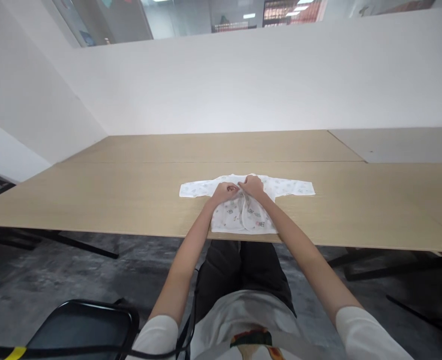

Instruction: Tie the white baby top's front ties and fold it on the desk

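A small white baby shirt [258,220] with a scattered print lies on the table, its two sleeves spread out to the sides and its hem near the front edge. The front opening runs down the middle, with the fabric lifted and puckered at the upper part. My left hand [225,191] is closed on the cloth left of the opening, fingers curled. Just right of it, my right hand [252,185] pinches the edge of the opening near the neck. The two hands almost touch; what exactly sits between the fingertips is too small to make out.
The wide wooden table [130,195] reaches back to a white wall [243,85] with a window above. A grey panel [401,145] is set into the back right. A black chair [85,325] stands at lower left, and a black cable [149,354] crosses below.
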Tool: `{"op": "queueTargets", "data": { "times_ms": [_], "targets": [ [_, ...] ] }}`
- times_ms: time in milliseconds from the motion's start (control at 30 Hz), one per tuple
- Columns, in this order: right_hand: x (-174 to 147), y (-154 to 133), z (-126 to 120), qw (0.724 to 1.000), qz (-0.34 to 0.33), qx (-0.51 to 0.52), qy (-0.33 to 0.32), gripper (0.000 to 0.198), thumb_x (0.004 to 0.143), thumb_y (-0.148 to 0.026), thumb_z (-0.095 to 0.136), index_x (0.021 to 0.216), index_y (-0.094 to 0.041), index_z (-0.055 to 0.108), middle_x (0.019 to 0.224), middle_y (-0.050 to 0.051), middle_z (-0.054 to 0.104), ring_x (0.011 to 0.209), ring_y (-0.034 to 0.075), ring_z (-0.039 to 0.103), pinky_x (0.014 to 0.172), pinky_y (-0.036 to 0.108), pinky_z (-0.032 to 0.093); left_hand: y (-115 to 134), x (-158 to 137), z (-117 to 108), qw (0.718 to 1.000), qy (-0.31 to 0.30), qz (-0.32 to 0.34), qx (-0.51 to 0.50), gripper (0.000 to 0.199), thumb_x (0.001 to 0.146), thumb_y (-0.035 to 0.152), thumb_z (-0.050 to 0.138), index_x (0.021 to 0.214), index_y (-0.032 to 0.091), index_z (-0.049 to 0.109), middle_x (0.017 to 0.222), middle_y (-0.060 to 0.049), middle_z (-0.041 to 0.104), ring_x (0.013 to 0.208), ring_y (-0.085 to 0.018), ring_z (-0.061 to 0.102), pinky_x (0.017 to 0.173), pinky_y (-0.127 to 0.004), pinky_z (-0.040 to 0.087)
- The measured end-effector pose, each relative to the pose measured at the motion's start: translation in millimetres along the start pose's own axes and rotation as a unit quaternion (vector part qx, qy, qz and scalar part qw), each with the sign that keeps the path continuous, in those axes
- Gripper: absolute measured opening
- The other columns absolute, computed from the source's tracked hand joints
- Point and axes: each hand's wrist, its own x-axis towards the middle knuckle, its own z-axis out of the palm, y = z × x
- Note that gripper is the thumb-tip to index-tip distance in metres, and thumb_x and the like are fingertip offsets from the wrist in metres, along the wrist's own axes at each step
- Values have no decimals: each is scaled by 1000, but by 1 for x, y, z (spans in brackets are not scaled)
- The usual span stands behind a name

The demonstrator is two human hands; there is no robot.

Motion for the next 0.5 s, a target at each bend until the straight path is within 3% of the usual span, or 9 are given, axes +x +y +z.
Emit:
{"op": "queueTargets", "data": {
  "times_ms": [167, 333, 500],
  "targets": [
    [-1, 13, 2, 999, 4, 45, -9, 17, 77, -26, 57, 83, -16, 68, 88, 10, 70, 86, 21, 64, 72, 24, 45, 0, 2, 5, 998, -14, -31, 59, 28, 77, 32, 54, 90, 16, 73, 78, -3, 70, 69, -13, 57, 67, -23, 42],
    [2, 28, -1, 995, -15, 101, -16, 15, 75, -20, 57, 81, -13, 70, 71, 5, 68, 68, 15, 61, 64, 20, 43, 5, 20, 11, 991, 54, -97, 72, 25, 78, 28, 52, 86, 15, 73, 78, -5, 70, 72, -16, 59, 69, -26, 43],
    [5, 38, 1, 988, 9, 152, -17, 19, 74, -19, 56, 84, -12, 71, 59, 1, 63, 57, 13, 56, 58, 21, 39, 8, 33, 22, 992, 48, -108, 46, 30, 79, 29, 54, 102, 19, 71, 85, -4, 71, 77, -16, 61, 74, -26, 45]
  ]
}}
